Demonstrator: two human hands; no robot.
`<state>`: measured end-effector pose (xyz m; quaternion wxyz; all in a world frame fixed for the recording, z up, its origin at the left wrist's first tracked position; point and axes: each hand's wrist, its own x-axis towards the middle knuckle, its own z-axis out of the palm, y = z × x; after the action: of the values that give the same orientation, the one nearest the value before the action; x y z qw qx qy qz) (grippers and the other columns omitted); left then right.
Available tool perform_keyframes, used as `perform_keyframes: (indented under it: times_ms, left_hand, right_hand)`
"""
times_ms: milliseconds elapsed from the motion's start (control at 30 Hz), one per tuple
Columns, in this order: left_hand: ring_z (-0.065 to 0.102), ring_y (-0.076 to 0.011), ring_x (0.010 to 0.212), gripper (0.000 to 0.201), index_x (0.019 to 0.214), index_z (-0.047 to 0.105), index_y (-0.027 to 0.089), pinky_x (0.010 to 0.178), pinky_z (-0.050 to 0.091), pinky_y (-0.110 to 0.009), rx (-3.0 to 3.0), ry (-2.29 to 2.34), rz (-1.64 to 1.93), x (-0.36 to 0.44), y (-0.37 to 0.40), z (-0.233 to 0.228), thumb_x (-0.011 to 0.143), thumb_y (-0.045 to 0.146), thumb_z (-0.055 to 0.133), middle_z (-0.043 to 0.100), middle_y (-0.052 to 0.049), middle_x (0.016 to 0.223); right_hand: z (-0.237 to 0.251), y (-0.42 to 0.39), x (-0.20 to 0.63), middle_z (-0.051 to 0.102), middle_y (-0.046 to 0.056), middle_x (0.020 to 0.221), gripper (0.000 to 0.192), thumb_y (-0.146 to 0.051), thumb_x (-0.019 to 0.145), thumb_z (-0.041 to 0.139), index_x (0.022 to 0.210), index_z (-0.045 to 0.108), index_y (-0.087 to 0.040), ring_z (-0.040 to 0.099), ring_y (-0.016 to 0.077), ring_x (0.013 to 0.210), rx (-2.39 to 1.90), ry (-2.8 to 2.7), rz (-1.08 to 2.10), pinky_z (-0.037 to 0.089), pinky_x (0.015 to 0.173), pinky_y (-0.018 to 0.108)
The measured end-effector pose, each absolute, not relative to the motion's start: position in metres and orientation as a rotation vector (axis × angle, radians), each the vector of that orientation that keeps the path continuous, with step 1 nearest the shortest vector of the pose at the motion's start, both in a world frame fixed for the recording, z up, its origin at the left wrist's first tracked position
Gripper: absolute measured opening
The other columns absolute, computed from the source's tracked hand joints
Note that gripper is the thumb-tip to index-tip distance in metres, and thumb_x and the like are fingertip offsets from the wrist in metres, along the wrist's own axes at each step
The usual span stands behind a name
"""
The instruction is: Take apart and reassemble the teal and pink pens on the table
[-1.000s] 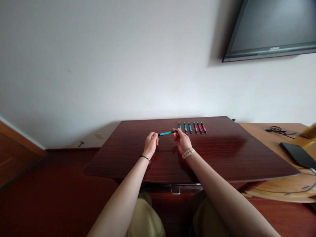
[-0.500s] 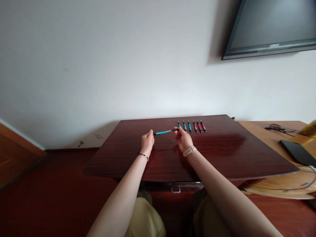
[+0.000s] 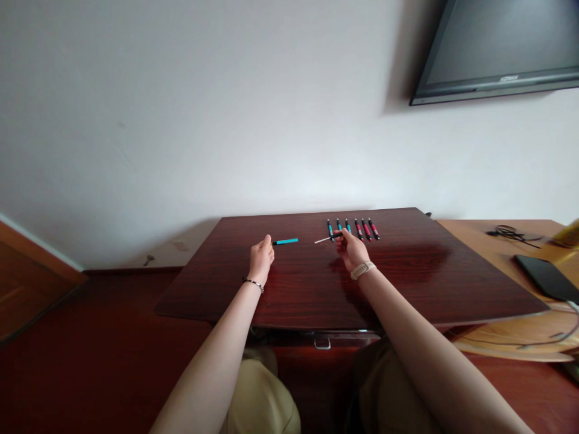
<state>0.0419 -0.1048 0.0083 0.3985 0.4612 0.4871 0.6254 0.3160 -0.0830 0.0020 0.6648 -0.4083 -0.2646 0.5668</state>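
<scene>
My left hand (image 3: 262,258) is closed on the black end of a blue pen barrel (image 3: 286,242), which points right above the table. My right hand (image 3: 351,248) pinches a black pen section with a thin white refill (image 3: 322,240) sticking out to the left. A gap separates the barrel from the refill. Just behind my right hand, several pens lie in a row: blue ones, such as the blue pen (image 3: 339,225), on the left, and red ones, such as the red pen (image 3: 366,229), on the right. My fingers partly cover some of the blue pens.
The dark wooden table (image 3: 407,289) has a drawer handle (image 3: 322,343) at its front. To the right, a lighter desk (image 3: 479,241) carries a coiled black cable (image 3: 511,234) and a flat black device (image 3: 545,276). A television (image 3: 502,48) hangs on the wall.
My hands have moved apart, the left one leftward and the right one rightward. The refill has come fully out of the blue barrel.
</scene>
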Motion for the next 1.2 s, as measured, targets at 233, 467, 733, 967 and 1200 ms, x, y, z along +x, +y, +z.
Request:
perform_keyframes:
  times_ms: [233,467,733,967,1200]
  left_hand:
    - [0.028,-0.0065,0.046,0.068,0.063,0.029,0.024,0.043,0.022,-0.024,1.169,1.221,1.601,0.036,-0.107,0.008,0.091,0.070,0.070,0.030,0.006,0.055]
    - [0.027,-0.0059,0.046,0.068,0.061,0.032,0.023,0.042,0.019,-0.022,1.117,1.201,1.590,0.042,-0.105,0.009,0.089,0.071,0.072,0.029,0.007,0.054]
    - [0.029,-0.0069,0.047,0.066,0.061,0.032,0.023,0.044,0.021,-0.023,1.155,1.221,1.556,0.047,-0.106,0.008,0.092,0.068,0.070,0.030,0.006,0.055]
    - [0.028,-0.0073,0.047,0.064,0.063,0.032,0.024,0.045,0.020,-0.024,1.193,1.240,1.543,0.051,-0.107,0.008,0.092,0.067,0.068,0.030,0.006,0.055]
    - [0.030,-0.0095,0.048,0.061,0.063,0.031,0.025,0.048,0.023,-0.027,1.336,1.286,1.476,0.059,-0.106,0.007,0.096,0.068,0.059,0.033,0.005,0.055]
  right_hand:
    - [-0.015,-0.074,0.326,0.069,0.005,0.059,0.041,-0.053,0.086,0.084,0.071,0.077,-0.015,0.057,0.0107,0.049,-1.267,-1.007,1.099,0.042,0.043,0.021]
    - [-0.018,-0.072,0.328,0.077,0.007,0.070,0.019,-0.027,0.094,0.078,0.081,0.074,-0.014,0.071,0.0127,0.055,-1.488,-1.205,1.134,0.057,0.052,0.018]
    - [-0.021,-0.073,0.331,0.076,0.004,0.065,0.014,-0.022,0.089,0.082,0.089,0.069,-0.017,0.071,0.0146,0.050,-1.554,-1.259,1.063,0.053,0.047,0.019]
    - [-0.008,-0.080,0.323,0.072,0.000,0.060,0.014,-0.028,0.092,0.080,0.093,0.070,-0.018,0.062,0.0109,0.043,-1.535,-1.325,0.910,0.048,0.048,0.020]
    - [0.021,-0.101,0.276,0.081,0.014,0.105,0.027,-0.033,0.110,0.056,0.100,0.072,-0.014,0.080,0.0175,0.093,-0.915,-0.743,1.676,0.063,0.085,0.026]
